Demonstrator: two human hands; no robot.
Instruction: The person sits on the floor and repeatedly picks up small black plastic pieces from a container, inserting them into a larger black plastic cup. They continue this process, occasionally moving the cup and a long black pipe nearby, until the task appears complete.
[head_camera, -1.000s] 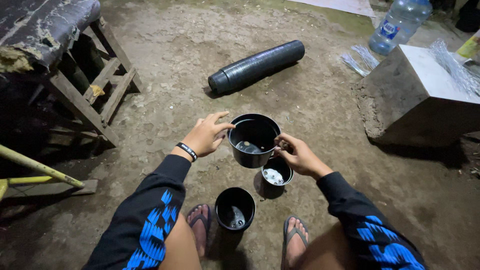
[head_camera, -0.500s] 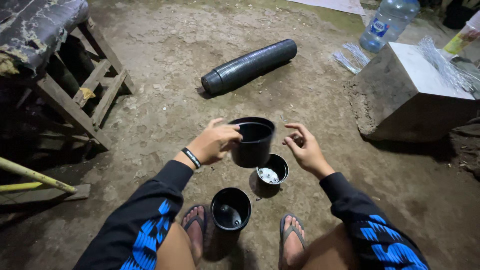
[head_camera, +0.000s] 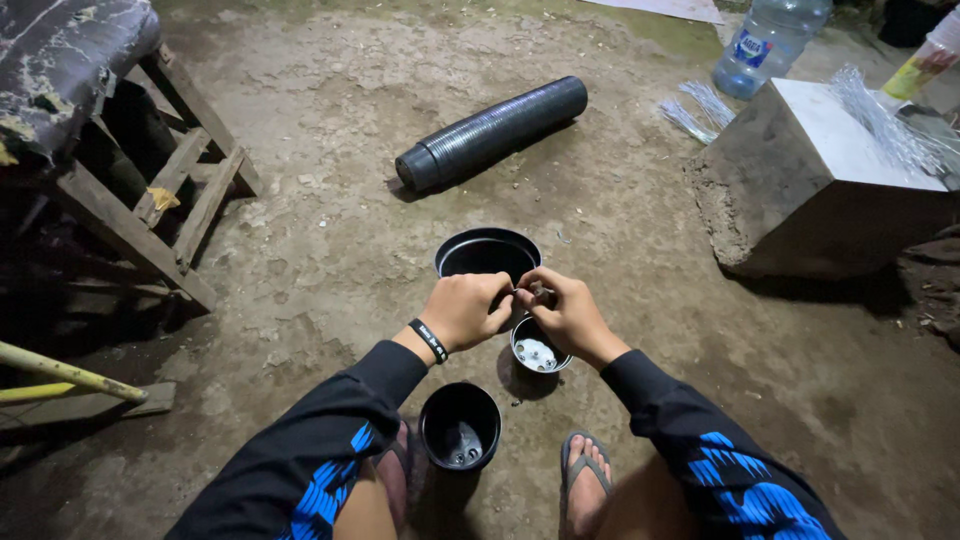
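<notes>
At frame centre, the left hand (head_camera: 468, 308) and right hand (head_camera: 567, 312) meet fingertip to fingertip, pinching the near rim of a black pot (head_camera: 487, 254) on the dirt. A small cup (head_camera: 539, 352) sits just below, within reach.

Dirt-floor yard workspace (nursery-like), stacked black pots (head_camera: 490, 132)

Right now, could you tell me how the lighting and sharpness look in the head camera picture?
Head view: one light near the camera brightens the dirt floor centrally and fades to dark at the left edge; the concrete block and the stack of black pots cast hard shadows; the left hand and right hand look sharp; wide-lens bending shows at the edges.
</notes>
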